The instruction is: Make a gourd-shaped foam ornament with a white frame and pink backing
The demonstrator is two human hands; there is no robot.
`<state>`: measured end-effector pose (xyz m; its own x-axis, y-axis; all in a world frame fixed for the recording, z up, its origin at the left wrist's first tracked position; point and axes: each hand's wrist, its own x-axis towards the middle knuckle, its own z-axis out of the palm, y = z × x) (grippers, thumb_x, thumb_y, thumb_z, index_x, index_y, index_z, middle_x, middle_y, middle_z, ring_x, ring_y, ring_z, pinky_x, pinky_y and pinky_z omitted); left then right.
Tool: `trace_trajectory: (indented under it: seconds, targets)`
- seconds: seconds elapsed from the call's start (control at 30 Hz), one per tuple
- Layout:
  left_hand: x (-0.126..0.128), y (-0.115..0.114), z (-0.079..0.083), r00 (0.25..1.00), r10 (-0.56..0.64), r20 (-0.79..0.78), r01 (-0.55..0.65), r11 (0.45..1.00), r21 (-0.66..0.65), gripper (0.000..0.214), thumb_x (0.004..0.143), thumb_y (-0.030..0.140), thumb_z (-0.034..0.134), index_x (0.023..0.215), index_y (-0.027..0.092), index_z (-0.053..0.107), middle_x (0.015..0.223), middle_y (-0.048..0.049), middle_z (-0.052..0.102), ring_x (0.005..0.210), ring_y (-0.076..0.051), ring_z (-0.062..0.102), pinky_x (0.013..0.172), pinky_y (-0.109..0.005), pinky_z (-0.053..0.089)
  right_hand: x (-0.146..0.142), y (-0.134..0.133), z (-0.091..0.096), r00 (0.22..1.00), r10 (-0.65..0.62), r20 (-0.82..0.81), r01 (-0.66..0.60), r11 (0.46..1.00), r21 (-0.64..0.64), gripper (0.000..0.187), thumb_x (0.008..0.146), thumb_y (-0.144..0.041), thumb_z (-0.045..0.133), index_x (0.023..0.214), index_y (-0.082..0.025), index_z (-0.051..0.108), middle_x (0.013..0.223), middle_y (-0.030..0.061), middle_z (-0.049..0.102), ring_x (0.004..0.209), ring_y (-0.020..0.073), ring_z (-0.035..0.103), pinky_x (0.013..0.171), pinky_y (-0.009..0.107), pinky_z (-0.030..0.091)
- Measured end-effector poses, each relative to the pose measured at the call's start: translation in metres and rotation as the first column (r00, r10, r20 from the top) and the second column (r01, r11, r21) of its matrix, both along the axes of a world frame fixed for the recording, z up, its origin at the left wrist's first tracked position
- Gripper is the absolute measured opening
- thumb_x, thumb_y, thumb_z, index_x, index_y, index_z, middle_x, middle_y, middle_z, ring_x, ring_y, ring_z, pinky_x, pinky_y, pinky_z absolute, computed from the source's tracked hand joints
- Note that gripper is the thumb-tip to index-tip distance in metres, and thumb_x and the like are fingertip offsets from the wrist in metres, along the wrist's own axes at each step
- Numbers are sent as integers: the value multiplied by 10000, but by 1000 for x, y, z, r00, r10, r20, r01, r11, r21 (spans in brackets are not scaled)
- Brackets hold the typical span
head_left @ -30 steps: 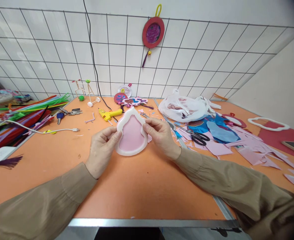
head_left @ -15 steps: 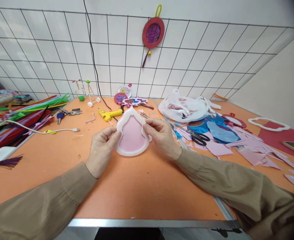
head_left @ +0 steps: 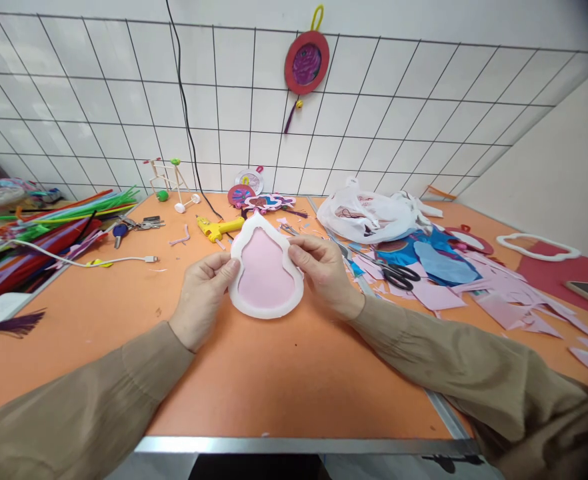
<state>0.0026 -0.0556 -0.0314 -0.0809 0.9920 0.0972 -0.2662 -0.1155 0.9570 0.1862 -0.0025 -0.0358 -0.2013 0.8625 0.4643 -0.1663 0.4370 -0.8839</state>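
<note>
Between my two hands is a white gourd-shaped foam frame with a pink sheet showing through its opening. My left hand pinches the frame's left edge, thumb on the front face. On the opposite side my right hand grips the right edge at the narrow waist, thumb also in front. The frame's pointed top tilts away from me, above the orange tabletop. Just behind it lies a yellow glue gun. The fingers behind the frame are mostly hidden.
Black-handled scissors lie right among pink scraps, near a white plastic bag. Colourful pipe cleaners, keys and a white cable are at left. A red round ornament hangs on the tiled wall.
The frame has tipped slightly so that its face shows more fully, and its lower edge sits a little lower. Both hands keep their hold on it.
</note>
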Motion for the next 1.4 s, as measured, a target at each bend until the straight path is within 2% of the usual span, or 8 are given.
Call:
trace_trajectory:
  seconds: [0.2,0.33,0.43,0.7,0.93,1.13,1.23,1.4]
  targets:
    - [-4,4,-4,998,-13,64,16,999,-43,348,618,433,842,716,124,716,604,-8,659,551,-81,534,551,-172,445,3,2,-2,997,71,-17,-71,996,-44,329,822,-479,615,778,-174,732,679,25,642,570,121,537,517,258,399]
    - [-3,6,-3,996,-11,87,16,998,-62,355,605,434,852,711,126,712,611,-10,667,554,-83,541,553,-173,455,3,-2,1,999,16,34,-16,1000,-6,294,810,-413,630,653,-167,666,562,-17,523,499,88,428,463,239,315]
    - [-3,6,-3,996,-6,92,13,997,-72,370,585,442,862,695,125,704,606,-12,667,549,-88,544,547,-180,458,2,-6,6,997,0,72,0,1000,0,240,785,-356,638,639,-165,638,526,-35,470,479,81,379,438,233,271]
    - [-4,5,-4,998,-15,64,18,999,-50,386,587,451,860,746,125,727,620,-24,678,559,-103,551,549,-195,453,-1,-13,14,994,-23,108,23,1000,3,154,715,-309,664,672,-161,660,631,-6,578,557,99,473,502,243,351]
    - [-2,5,-2,999,-18,41,20,999,-47,373,591,439,857,749,124,735,614,-20,680,559,-99,555,555,-190,452,-2,-11,14,984,-70,162,80,995,-55,209,691,-321,661,576,-163,586,561,-22,525,537,90,436,505,246,335]
    - [-2,3,0,998,-32,61,35,998,-47,339,598,420,858,727,133,732,601,-15,676,533,-94,546,528,-187,437,-2,-9,12,994,-44,97,54,993,-109,212,684,-333,680,593,-168,584,576,-30,525,527,85,436,480,239,314]
    - [-3,3,-1,994,-67,84,70,997,-39,326,675,466,799,699,151,714,616,-21,684,543,-116,574,549,-218,465,0,-6,7,997,-32,76,43,989,-143,223,694,-343,684,591,-172,585,538,-43,500,473,72,389,444,236,267]
    - [-5,5,-3,991,-88,105,96,993,-71,459,763,628,643,711,177,712,606,-34,694,553,-166,624,534,-260,482,1,-1,2,1000,1,20,4,973,-230,212,691,-358,696,627,-171,621,525,-44,506,448,71,377,431,236,249]
